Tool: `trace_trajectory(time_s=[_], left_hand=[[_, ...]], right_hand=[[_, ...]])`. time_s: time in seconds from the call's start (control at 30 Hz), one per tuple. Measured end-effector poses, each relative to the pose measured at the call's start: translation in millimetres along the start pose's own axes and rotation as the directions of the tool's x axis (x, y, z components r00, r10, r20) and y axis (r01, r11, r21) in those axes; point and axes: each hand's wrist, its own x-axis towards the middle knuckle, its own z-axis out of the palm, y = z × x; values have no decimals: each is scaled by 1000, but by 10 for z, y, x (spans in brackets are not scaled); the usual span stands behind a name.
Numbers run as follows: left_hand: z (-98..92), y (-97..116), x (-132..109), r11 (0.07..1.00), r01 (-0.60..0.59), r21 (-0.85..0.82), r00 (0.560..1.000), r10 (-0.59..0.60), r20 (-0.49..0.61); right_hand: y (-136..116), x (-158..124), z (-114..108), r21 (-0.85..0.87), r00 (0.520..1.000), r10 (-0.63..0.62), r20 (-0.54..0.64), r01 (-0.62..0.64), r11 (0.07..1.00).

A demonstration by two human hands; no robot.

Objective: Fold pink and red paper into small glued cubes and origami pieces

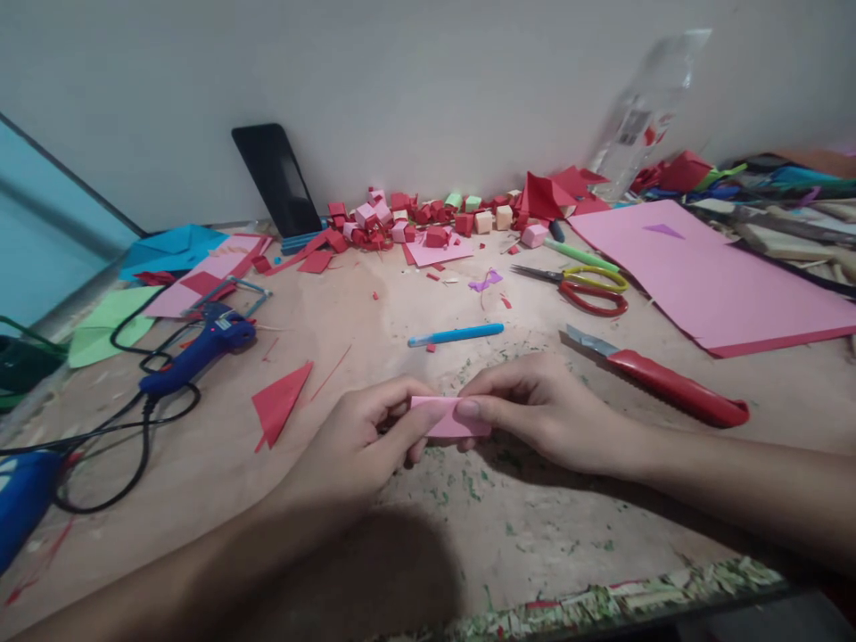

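A small pink paper strip [444, 426] is held level above the table between both hands. My left hand [374, 432] pinches its left part, thumb on top and fingers behind. The right part is pinched by my right hand [535, 410], its thumb lying on the paper near the other thumb. Just beyond the hands lies a blue pen [461, 334]. A red utility knife [675, 385] rests to the right, below scissors [588, 285] with yellow and red handles. Left of my left hand is a folded red paper piece [282, 406].
A blue glue gun [201, 348] with a looping black cable lies left. Small paper cubes [434, 214] line the wall beside a leaning phone [277, 178]. Large pink sheets [709, 276] and a tilted plastic bottle [642, 116] are at the right.
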Motion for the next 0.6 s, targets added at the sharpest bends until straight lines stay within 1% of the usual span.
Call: trace_trajectory(time_s=[0.07, 0.2, 0.43, 0.5, 0.6], left_hand=[[-1, -3, -5, 1000, 10, 10, 1000, -10, -19], [0, 9, -23, 999, -11, 51, 998, 14, -60], [-15, -22, -39, 995, -53, 82, 996, 59, -72], [-25, -31, -46, 994, -60, 91, 993, 69, -97], [-38, -30, -50, 993, -64, 96, 987, 77, -141]], right_hand=[[-9, -4, 7, -7, 1000, 21, 15, -21, 1000], [-22, -12, 14, 20, 999, 32, 24, -32, 999], [-28, -8, 6, 17, 998, 35, 49, -36, 999], [-30, -1, -8, 30, 997, 44, 59, -46, 998], [-36, 8, -27, 41, 998, 37, 44, -39, 998]])
